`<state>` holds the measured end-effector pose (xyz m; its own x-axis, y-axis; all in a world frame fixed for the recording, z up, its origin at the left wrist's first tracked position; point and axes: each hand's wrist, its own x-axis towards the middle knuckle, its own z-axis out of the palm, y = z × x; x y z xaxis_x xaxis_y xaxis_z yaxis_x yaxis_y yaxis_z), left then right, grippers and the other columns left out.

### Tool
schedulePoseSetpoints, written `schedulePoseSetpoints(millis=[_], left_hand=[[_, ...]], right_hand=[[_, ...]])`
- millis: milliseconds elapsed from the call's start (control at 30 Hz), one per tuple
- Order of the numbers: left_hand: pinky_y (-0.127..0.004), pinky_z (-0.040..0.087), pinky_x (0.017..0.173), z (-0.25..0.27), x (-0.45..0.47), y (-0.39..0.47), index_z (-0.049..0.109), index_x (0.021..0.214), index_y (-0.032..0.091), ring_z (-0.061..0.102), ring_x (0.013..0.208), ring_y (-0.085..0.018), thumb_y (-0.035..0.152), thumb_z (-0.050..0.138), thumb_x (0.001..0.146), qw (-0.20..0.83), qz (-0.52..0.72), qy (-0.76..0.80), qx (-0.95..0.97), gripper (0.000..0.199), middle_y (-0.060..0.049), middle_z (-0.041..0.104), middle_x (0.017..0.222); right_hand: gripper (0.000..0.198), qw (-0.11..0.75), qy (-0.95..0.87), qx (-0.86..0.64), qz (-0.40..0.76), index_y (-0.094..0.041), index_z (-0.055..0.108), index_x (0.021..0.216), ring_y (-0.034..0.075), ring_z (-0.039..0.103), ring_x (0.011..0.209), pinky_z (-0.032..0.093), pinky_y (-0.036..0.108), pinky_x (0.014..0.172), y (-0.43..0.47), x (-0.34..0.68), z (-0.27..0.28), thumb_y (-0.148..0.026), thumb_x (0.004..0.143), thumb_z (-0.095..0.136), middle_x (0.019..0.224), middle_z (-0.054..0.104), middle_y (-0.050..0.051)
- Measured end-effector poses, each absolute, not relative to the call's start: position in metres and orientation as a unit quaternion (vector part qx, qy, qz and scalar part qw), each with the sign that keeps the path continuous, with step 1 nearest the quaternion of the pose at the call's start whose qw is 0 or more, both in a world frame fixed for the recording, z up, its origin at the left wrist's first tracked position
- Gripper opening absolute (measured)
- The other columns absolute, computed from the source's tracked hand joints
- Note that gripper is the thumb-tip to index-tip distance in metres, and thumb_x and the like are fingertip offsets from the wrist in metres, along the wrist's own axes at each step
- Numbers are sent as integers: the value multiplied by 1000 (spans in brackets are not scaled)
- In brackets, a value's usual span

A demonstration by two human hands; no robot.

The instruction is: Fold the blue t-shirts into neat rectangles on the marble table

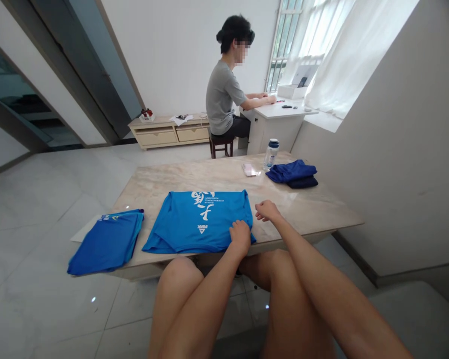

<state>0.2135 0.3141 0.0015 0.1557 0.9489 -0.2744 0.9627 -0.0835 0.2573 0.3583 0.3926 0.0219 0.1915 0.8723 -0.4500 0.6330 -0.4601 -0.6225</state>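
Note:
A bright blue T-shirt [183,219] with white lettering lies folded in at the sides on the table, its collar end toward me. My left hand [240,235] rests on the shirt's right side near the front edge, fingers loosely bent over the cloth. Just off the shirt's right edge is my right hand [268,210], held over the tabletop with fingers slightly curled and apart; nothing shows in it. At the table's left end, a folded blue garment stack [107,243] hangs a little over the front edge.
The marble-patterned table [303,212] also bears dark blue folded clothes [292,172], a water bottle [271,154] and a small pale pack [251,170]. Behind it a person [224,94] sits at a white desk [273,110]. A low cabinet [157,137] stands by the wall.

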Motion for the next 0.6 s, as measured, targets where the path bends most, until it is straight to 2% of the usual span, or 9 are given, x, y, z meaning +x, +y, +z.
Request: schedulePoseSetpoints(millis=[67, 133, 200, 267, 367, 467, 533, 600], left_hand=[[-45, 57, 106, 4, 213, 314, 70, 141, 10, 66, 138, -38, 18, 59, 104, 213, -16, 641, 737, 40, -33, 68, 141], [-43, 59, 102, 10, 212, 312, 75, 135, 11, 72, 130, -38, 18, 59, 102, 240, -18, 633, 736, 37, -31, 73, 135], [-43, 59, 98, 19, 211, 306, 77, 129, 13, 75, 123, -38, 24, 61, 102, 266, -1, 623, 736, 34, -27, 77, 130], [-43, 59, 96, 29, 210, 297, 78, 124, 16, 76, 120, -38, 31, 62, 100, 297, 47, 615, 729, 33, -24, 79, 127], [-42, 57, 94, 38, 207, 283, 76, 112, 18, 77, 114, -37, 33, 65, 95, 359, 138, 615, 688, 25, -18, 82, 117], [-41, 54, 94, 39, 199, 278, 70, 100, 20, 74, 108, -34, 34, 67, 94, 411, 205, 627, 629, 15, -14, 80, 107], [-38, 52, 94, 37, 187, 282, 66, 101, 21, 71, 104, -29, 31, 68, 93, 441, 256, 632, 583, 13, -11, 77, 106], [-34, 51, 91, 35, 167, 290, 63, 108, 21, 68, 100, -24, 26, 68, 92, 475, 303, 634, 530, 18, -8, 74, 104]], right_hand=[[40, 153, -478, -756, 419, -13, 70, 106, 21, 81, 87, 59, 26, 69, 394, 356, 17, -43, 115, 45, 107, 83, 19], [50, 150, -465, -755, 437, -13, 68, 108, 23, 80, 88, 60, 28, 69, 394, 353, 14, -52, 117, 37, 105, 82, 20], [53, 155, -431, -763, 457, -15, 66, 105, 24, 78, 84, 61, 30, 68, 393, 350, 11, -61, 115, 43, 96, 80, 17], [50, 170, -385, -772, 476, -17, 65, 101, 23, 74, 76, 61, 32, 65, 393, 347, 10, -66, 108, 58, 85, 75, 11], [36, 213, -337, -783, 477, -20, 64, 101, 21, 68, 69, 59, 32, 61, 395, 339, 12, -54, 99, 76, 77, 69, 4], [16, 285, -311, -789, 446, -20, 62, 99, 20, 65, 68, 55, 28, 56, 403, 325, 19, -30, 96, 74, 76, 66, 3], [9, 339, -305, -780, 428, -22, 61, 97, 19, 64, 69, 52, 26, 55, 410, 312, 25, -26, 96, 69, 75, 63, 2], [9, 386, -305, -763, 419, -23, 60, 97, 19, 64, 69, 53, 24, 55, 417, 296, 32, -28, 96, 68, 74, 62, 0]])
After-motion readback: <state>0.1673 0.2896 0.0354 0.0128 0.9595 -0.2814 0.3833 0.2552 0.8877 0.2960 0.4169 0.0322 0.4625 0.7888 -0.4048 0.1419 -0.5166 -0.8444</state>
